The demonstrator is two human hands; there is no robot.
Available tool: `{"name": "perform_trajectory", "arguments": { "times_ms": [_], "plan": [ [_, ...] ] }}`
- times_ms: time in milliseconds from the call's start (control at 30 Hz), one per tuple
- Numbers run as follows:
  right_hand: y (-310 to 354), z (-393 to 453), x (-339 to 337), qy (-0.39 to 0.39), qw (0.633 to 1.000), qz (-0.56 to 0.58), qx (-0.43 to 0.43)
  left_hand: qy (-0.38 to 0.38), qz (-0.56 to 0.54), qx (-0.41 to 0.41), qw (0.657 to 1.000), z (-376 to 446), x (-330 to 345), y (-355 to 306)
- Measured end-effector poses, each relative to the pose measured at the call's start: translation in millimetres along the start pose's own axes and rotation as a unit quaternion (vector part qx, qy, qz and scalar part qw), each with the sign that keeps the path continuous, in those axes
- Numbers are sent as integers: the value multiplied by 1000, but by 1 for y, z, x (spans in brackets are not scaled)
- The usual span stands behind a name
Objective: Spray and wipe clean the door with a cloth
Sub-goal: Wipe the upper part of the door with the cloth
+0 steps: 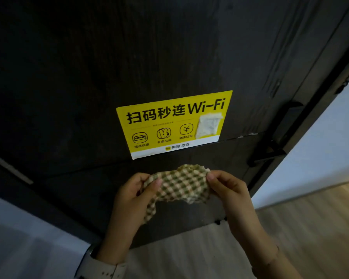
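A green-and-cream checked cloth (178, 186) is stretched between two hands in front of a dark door (69, 77), not touching it. Its long axis runs left to right, rising slightly toward the right. The left hand (133, 200) pinches the left end between thumb and curled fingers; a loose tail hangs below that hand. The right hand (228, 188) pinches the right end the same way. Above the cloth, a yellow Wi-Fi sticker (173, 123) is stuck to the door, with a torn pale patch at its right side. A dark door handle (270, 152) sits to the right, hard to make out in shadow. A watch (101, 264) on the left wrist is cut off by the bottom edge. Pale wood-look floor (310, 218) lies below.
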State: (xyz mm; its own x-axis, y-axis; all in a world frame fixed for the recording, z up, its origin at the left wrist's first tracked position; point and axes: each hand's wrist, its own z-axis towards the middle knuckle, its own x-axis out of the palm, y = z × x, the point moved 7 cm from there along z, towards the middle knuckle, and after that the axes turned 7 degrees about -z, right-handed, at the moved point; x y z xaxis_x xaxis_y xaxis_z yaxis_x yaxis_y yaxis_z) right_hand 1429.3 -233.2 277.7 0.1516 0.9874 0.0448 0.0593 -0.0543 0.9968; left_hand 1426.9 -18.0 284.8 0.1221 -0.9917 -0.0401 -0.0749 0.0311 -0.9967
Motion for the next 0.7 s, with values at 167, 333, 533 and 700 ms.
{"name": "perform_trajectory", "arguments": {
  "times_ms": [167,333,533,700],
  "plan": [
    [-5,12,-26,-1,1000,-26,-17,-32,9,-43,999,5,13,21],
    [-9,34,-51,35,999,3,-12,-57,27,-46,997,7,26,31],
    [-30,37,-32,198,969,-135,-60,-23,-16,-55,998,-4,54,29],
    [-32,19,-3,273,938,-171,-125,16,-39,-77,996,-25,58,25]
  ]
}}
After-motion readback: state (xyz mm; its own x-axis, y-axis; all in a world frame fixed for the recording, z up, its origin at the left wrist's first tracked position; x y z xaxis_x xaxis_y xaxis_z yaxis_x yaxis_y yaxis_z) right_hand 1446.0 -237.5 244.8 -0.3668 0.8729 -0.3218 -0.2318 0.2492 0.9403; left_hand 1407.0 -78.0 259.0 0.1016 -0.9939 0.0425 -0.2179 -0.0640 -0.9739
